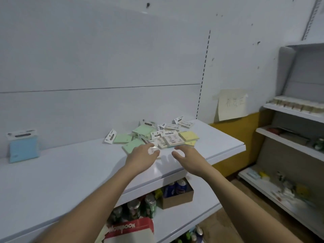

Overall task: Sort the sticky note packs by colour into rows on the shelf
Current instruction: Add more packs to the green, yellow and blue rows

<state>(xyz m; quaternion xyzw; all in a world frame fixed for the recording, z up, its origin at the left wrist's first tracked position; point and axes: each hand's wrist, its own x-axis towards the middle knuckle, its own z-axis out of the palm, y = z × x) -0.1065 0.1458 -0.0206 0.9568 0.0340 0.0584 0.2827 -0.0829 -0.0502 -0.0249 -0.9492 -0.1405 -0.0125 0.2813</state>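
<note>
A jumbled pile of sticky note packs lies on the white shelf (70,172) towards its right end. The pile holds green packs (122,138), yellow packs (189,135) and pale packs turned label-up (173,140). One blue pack (23,149) stands alone against the back wall at the far left. My left hand (142,156) is at the pile's near edge, fingers curled round a pale pack (152,150) whose colour I cannot make out. My right hand (186,156) hovers beside it, fingers loosely spread and holding nothing, just short of the pile.
Below the shelf, a lower shelf holds drink cans (149,205), a cardboard box (177,196) of cans and a red-and-white notebook pack (129,230). A second shelving unit (289,142) with goods stands at the right. A paper sign (231,104) hangs on the wall.
</note>
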